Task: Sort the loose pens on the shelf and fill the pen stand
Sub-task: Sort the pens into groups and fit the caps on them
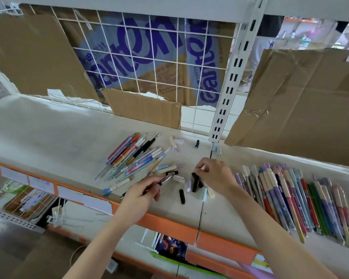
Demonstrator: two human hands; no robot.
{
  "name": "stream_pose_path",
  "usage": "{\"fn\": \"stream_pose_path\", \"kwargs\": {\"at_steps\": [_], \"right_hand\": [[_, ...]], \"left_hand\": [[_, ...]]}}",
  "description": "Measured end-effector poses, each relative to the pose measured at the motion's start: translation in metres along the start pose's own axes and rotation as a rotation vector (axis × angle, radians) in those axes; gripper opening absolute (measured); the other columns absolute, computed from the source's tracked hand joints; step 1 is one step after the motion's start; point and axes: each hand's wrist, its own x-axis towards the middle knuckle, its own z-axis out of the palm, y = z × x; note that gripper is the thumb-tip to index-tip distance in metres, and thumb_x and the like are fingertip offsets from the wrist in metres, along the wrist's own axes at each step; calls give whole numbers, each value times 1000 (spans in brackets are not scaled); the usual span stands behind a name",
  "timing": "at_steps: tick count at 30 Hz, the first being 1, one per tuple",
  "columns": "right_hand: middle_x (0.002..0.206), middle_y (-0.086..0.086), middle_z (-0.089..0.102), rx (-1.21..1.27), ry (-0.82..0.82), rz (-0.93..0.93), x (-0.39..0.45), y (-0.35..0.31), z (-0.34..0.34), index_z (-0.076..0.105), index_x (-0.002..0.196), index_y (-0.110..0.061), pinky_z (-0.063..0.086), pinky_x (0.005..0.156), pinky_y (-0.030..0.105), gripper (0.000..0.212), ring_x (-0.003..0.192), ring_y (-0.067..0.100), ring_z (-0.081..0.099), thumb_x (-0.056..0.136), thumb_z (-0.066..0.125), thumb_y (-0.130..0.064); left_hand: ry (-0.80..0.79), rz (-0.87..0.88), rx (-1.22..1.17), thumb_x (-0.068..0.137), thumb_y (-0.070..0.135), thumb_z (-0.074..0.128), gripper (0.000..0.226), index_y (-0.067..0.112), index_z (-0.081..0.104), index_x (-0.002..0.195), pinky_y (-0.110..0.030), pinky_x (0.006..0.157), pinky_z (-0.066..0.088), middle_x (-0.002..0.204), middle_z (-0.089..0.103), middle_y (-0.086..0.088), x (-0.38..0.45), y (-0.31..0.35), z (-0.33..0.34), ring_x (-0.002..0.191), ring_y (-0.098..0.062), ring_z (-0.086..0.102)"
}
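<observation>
A loose heap of mixed pens (pixel 133 156) lies on the white shelf (pixel 54 135), left of centre. A neat row of sorted pens (pixel 294 200) lies side by side at the right. My left hand (pixel 143 192) holds an uncapped pen with a silver tip (pixel 165 180) between its curled fingers. My right hand (pixel 214 174) pinches a black pen cap (pixel 194 178) by its upper end. Several loose caps, black (pixel 182 196), cream and pale blue (pixel 203 194), lie between and below the two hands. No pen stand is in view.
Torn cardboard sheets (pixel 143 109) lean against the white wire grid at the back, and another large sheet (pixel 302 105) hangs at the right. A slotted white upright (pixel 226 97) divides the shelf. The front edge is orange (pixel 169 224); lower shelves hold stationery.
</observation>
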Motion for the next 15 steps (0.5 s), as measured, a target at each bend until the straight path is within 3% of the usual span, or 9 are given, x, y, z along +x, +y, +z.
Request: {"fn": "stream_pose_path", "kwargs": {"at_steps": [1,3,7,9,13,15], "right_hand": [[84,-5,59,-84,-2,15,1,-3,1,65,96,-21,47,70,28,15,84,18,59,89,55,-30],[98,0,57,-251,-53,20,3,-10,4,62,99,-17,45,73,30,23,93,22,58,87,56,-36],[82,4,55,-318,-125,16,10,-19,8,62,78,-9,38,56,25,18,78,22,56,82,58,-25],[80,2,59,-50,-91,45,12,-15,5,63,79,-10,37,52,22,14,72,16,55,84,59,-22],[89,14,71,933,-12,102,2,-8,-3,63,83,-7,44,56,19,11,70,17,59,91,59,-12],[88,17,70,1147,25,84,-4,-6,-3,63,87,-3,48,60,19,11,73,18,62,93,55,-8]], "left_hand": [[-8,-3,29,95,4,47,36,36,63,100,-31,77,44,69,61,1,0,-2,2,70,-13,55],[-25,-16,75,96,7,47,35,39,62,101,-26,74,42,65,59,9,1,-2,5,72,-15,54],[-44,-17,113,96,10,47,29,33,61,107,-14,55,32,65,58,8,2,6,10,58,-5,44],[-40,-16,98,95,9,48,28,32,61,107,-13,54,33,65,59,7,2,9,9,57,-3,43],[-23,-41,23,96,11,49,26,33,61,101,-15,59,37,63,61,9,4,11,9,63,-8,49],[-36,-28,-23,95,12,50,22,30,62,101,-17,58,38,62,61,11,4,14,12,58,-4,47]]}}
